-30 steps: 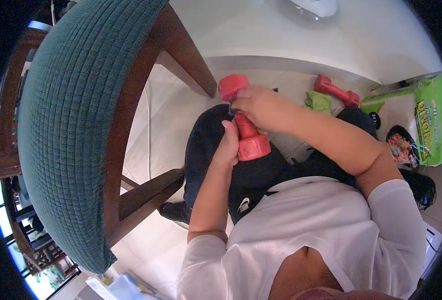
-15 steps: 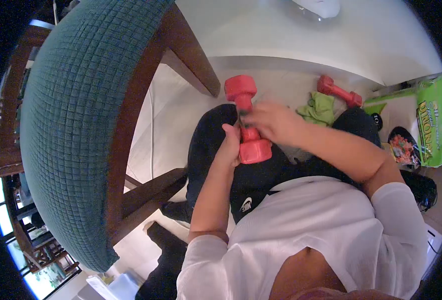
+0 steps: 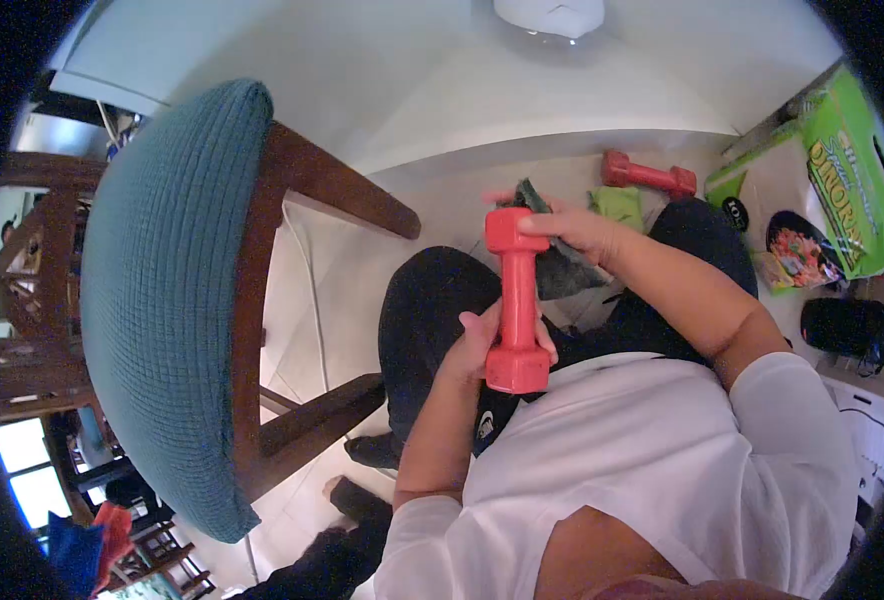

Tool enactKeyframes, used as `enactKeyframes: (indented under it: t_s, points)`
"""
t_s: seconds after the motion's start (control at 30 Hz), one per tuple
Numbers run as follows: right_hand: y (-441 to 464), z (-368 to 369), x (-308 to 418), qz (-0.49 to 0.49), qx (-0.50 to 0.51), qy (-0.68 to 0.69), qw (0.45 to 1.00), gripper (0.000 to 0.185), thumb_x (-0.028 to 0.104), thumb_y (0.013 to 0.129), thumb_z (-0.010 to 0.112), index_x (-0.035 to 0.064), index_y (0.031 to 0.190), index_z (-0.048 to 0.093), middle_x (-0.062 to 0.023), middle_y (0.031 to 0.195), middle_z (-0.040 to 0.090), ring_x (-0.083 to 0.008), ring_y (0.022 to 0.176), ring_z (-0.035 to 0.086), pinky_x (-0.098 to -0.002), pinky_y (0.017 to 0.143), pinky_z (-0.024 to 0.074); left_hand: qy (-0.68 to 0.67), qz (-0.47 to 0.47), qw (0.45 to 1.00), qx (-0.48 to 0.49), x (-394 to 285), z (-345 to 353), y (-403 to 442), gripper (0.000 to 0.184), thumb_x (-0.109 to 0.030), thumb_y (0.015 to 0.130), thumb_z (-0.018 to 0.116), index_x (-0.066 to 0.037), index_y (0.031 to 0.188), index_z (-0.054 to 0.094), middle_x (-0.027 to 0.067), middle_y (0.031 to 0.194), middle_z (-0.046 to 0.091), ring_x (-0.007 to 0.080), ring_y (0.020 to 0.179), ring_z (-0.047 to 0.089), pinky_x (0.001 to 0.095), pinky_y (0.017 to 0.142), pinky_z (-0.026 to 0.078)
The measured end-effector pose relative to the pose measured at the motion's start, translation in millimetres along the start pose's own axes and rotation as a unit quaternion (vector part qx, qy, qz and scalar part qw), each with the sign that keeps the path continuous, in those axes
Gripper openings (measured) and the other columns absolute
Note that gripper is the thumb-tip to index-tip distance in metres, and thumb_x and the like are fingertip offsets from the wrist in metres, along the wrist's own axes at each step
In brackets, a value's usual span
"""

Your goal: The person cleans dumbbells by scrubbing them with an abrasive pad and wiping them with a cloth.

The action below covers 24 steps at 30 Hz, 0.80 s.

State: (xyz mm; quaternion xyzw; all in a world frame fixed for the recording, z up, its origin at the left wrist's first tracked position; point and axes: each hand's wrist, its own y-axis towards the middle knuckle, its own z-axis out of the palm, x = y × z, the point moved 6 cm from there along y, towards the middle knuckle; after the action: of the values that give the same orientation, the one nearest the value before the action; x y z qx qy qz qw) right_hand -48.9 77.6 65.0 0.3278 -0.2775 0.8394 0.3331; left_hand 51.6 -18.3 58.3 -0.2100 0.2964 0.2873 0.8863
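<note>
A red dumbbell (image 3: 519, 300) is held upright over my lap. My left hand (image 3: 475, 345) is closed around its near part, with the thumb on the left side and fingertips showing on the right. At the far head is my right hand (image 3: 577, 228), its thumb resting on the red surface. A dark grey cloth (image 3: 564, 272) hangs from my right hand behind the dumbbell; the fingers behind the head are partly hidden. On the floor beyond my knee lie a crumpled green cloth (image 3: 617, 207) and a second red dumbbell (image 3: 649, 177).
A chair with a teal ribbed cover (image 3: 177, 310) and dark wooden legs (image 3: 347, 190) stands close on the left. Ahead is a white panel (image 3: 442, 90). On the right are a green printed bag (image 3: 842, 190) and a black object (image 3: 847, 330).
The dumbbell has turned more upright and come nearer my body. My right hand has shifted from its handle to the far head, and the dark cloth now shows much more. The view has shifted.
</note>
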Motion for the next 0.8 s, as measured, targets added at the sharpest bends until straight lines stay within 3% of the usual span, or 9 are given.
enactKeyframes:
  t_s: [0.1,0.2,0.3,0.33,0.43,0.47,0.57,0.67,0.8]
  points:
    - [-12,-5,-16,0.049,-0.107,0.018,0.993,0.048,0.037,0.072,0.063,0.007,0.107,0.05,-0.0077,0.09,0.058,-0.0157,0.08,0.056,-0.0304,0.072,0.0464,-0.057,-0.03,0.998,-0.008,0,3,-5,0.103,-0.085,0.052,0.024,-0.002,0.112,0.033,0.0196,0.093,0.055,0.0293,0.077,0.06,0.0379,0.069,0.049]
    - [-17,-3,-18,0.027,-0.151,0.093,0.984,0.038,0.041,0.073,0.061,0.0083,0.092,0.055,-0.0053,0.077,0.059,-0.0169,0.064,0.058,-0.0319,0.058,0.0479,-0.109,-0.035,0.983,-0.141,-24,10,-8,0.106,-0.085,0.054,0.018,-0.004,0.121,0.029,0.0192,0.104,0.051,0.0307,0.089,0.056,0.041,0.073,0.048]
    - [-16,-8,-20,0.028,-0.194,0.168,0.966,0.035,0.042,0.074,0.058,0.0091,0.087,0.055,-0.0058,0.076,0.059,-0.0179,0.062,0.057,-0.0324,0.056,0.0478,-0.065,0.087,0.94,-0.325,-41,5,-28,0.103,-0.084,0.056,0.016,-0.009,0.126,0.025,0.016,0.116,0.044,0.0305,0.103,0.049,0.0441,0.08,0.045]
    - [-16,-10,-18,0.028,-0.207,0.175,0.962,0.035,0.042,0.075,0.058,0.0092,0.086,0.056,-0.0059,0.074,0.059,-0.0181,0.061,0.057,-0.0326,0.056,0.048,-0.051,0.163,0.949,-0.264,-42,6,-34,0.091,-0.074,0.063,0.043,-0.01,0.126,0.026,0.0149,0.122,0.038,0.029,0.108,0.044,0.0432,0.085,0.042]
    - [-20,-19,-28,0.05,-0.235,0.221,0.945,0.035,0.043,0.076,0.055,0.0095,0.083,0.056,-0.0063,0.071,0.058,-0.0185,0.059,0.057,-0.0335,0.056,0.0485,0.388,0.245,0.816,-0.351,-41,15,-40,0.088,-0.042,0.059,0.074,-0.009,0.126,0.026,0.0138,0.124,0.034,0.0284,0.105,0.046,0.0403,0.086,0.041]
    - [-17,-26,-40,0.068,-0.229,0.251,0.938,0.035,0.044,0.077,0.054,0.0096,0.082,0.056,-0.0065,0.07,0.058,-0.0187,0.058,0.057,-0.0338,0.056,0.0487,0.388,0.275,0.808,-0.349,-35,5,-39,0.094,-0.014,0.047,0.08,-0.009,0.125,0.027,0.014,0.117,0.039,0.0268,0.101,0.048,0.0376,0.085,0.04]
    - [-16,-41,-51,0.086,-0.229,0.262,0.934,0.035,0.044,0.08,0.05,0.0096,0.08,0.056,-0.0074,0.068,0.059,-0.019,0.057,0.057,-0.0344,0.056,0.0493,0.488,0.354,0.725,-0.332,-41,25,-28,0.081,-0.015,0.049,0.078,-0.009,0.118,0.036,0.014,0.112,0.044,0.0266,0.099,0.049,0.0362,0.085,0.04]
    - [-14,-57,-52,0.119,-0.206,0.259,0.936,0.035,0.043,0.081,0.048,0.0092,0.079,0.057,-0.0086,0.068,0.059,-0.0196,0.057,0.057,-0.0348,0.057,0.0497,0.653,0.318,0.622,-0.293,-52,31,-9,0.066,-0.016,0.053,0.077,-0.007,0.109,0.044,0.0137,0.105,0.048,0.0264,0.098,0.049,0.037,0.087,0.038]
    - [-13,-103,-66,0.172,-0.176,0.095,0.964,0.043,0.047,0.078,0.05,0.0047,0.083,0.059,-0.0117,0.074,0.061,-0.0242,0.064,0.059,-0.0362,0.062,0.0494,0.454,0.167,0.779,-0.399,-59,-33,26,0.047,-0.014,0.064,0.071,-0.006,0.104,0.047,0.0125,0.097,0.052,0.0242,0.082,0.055,0.0346,0.068,0.047]
